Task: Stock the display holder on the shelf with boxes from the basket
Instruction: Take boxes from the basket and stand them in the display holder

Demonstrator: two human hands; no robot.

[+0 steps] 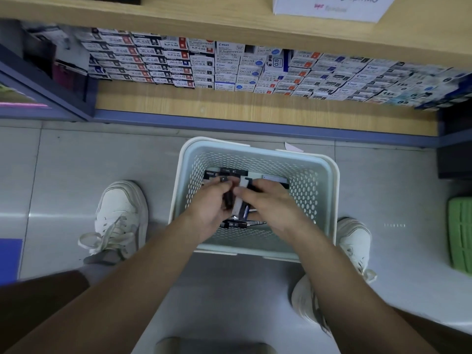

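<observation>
Basket [329, 190] sits below the shelf [255, 111] edge. Both hands are down inside it, mid-basket. Held boxes [237, 204], dark and white, have their long axis running from near rim toward far rim. Left hand [209, 209] curls its fingers round their left side, and right hand [272, 204] wraps the right side. Loose boxes [233, 172] lie flat by the far wall.

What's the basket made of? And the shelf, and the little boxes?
The basket looks like pale matte plastic: smooth moulded rim, walls full of neat holes. The shelf looks like wood or wood-print board: light brown grain lines. The boxes are probably printed card, sharp-edged, though blurred.
</observation>
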